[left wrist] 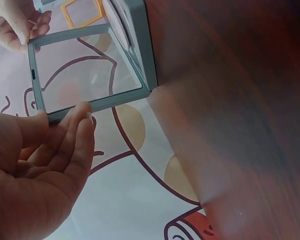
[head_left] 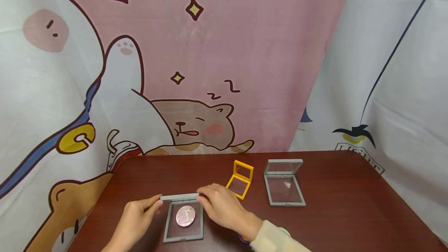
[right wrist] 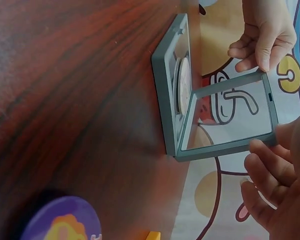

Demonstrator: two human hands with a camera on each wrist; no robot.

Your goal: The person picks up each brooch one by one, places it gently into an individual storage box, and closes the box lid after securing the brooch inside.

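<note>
A grey hinged display case with clear film windows lies on the table, its lid raised upright. On the film of its base sits a round pink badge with a pale figure. My left hand pinches the lid's left upper corner between thumb and fingers. At the opposite corner, the thumb and fingers of my right hand pinch the lid too. In the left wrist view the lid frame stands open at an angle to the base, and the badge shows edge-on.
A small yellow case stands open behind my right hand. Right of it is another open grey case. A round purple badge lies near my right forearm. A printed cloth hangs behind the brown table.
</note>
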